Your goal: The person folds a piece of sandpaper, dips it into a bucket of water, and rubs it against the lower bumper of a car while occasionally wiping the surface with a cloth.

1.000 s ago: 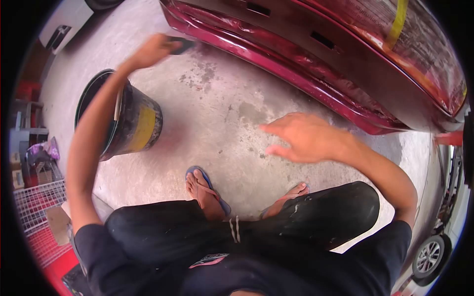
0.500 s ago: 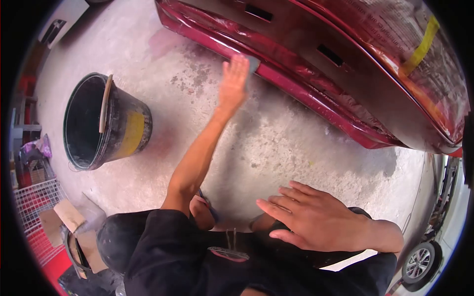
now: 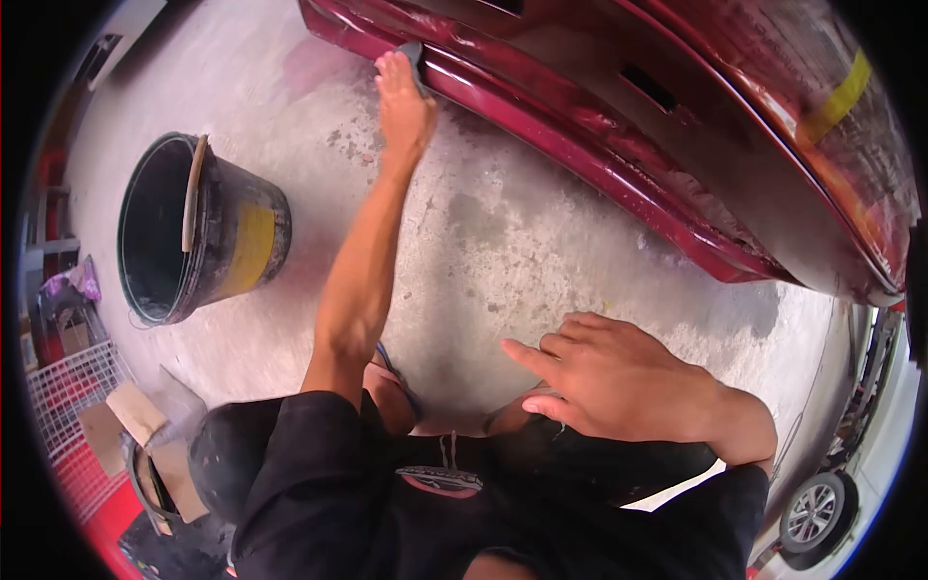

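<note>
As I watch remotely, I list: left hand [image 3: 406,111], grasping one grey pad [image 3: 415,58] against the maroon panel [image 3: 561,135]; right hand [image 3: 623,377], loosely open above the thigh [image 3: 628,471]; one black bucket [image 3: 217,232], left of both.

one head camera looks forward and steeply down on the nearby hands [image 3: 619,379].

Bucket [image 3: 218,232] left of car body [image 3: 710,155]; far left, probably wire rack [image 3: 72,394].
</note>
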Action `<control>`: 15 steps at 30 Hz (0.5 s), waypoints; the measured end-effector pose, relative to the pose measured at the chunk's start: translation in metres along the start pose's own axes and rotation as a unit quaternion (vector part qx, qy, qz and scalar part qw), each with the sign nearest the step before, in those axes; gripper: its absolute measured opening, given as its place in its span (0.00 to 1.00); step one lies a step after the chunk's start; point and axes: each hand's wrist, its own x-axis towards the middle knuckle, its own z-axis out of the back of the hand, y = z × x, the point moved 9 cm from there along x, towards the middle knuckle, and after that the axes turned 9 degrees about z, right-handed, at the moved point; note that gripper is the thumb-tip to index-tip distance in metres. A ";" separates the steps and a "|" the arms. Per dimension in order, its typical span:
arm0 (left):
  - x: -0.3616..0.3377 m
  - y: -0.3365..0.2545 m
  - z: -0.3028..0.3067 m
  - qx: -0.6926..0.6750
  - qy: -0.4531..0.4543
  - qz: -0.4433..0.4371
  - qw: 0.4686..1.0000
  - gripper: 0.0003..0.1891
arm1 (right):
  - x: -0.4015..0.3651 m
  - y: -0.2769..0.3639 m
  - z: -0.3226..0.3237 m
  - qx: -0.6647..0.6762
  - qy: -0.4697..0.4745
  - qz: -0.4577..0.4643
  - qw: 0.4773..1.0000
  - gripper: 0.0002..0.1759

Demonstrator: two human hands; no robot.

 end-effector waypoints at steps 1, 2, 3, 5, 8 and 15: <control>-0.013 -0.001 -0.009 -0.007 -0.005 -0.017 1.000 0.38 | 0.000 0.001 -0.004 0.007 0.007 0.004 1.000 0.31; -0.045 -0.028 -0.013 -0.037 0.009 -0.044 0.998 0.40 | 0.000 0.000 -0.005 0.011 0.009 0.008 1.000 0.31; -0.072 -0.054 -0.011 -0.068 0.027 -0.073 0.995 0.41 | 0.000 -0.003 -0.002 0.007 0.004 0.004 1.000 0.31; -0.070 -0.052 -0.011 -0.076 0.062 -0.089 0.991 0.42 | -0.003 -0.012 0.001 0.007 0.001 -0.006 1.000 0.31; -0.031 -0.010 -0.011 -0.032 0.025 -0.055 0.998 0.38 | -0.011 -0.022 -0.002 -0.028 0.012 -0.061 0.998 0.33; -0.092 -0.070 -0.016 -0.110 0.059 -0.042 0.991 0.45 | -0.002 -0.015 -0.009 0.000 0.055 -0.035 0.998 0.33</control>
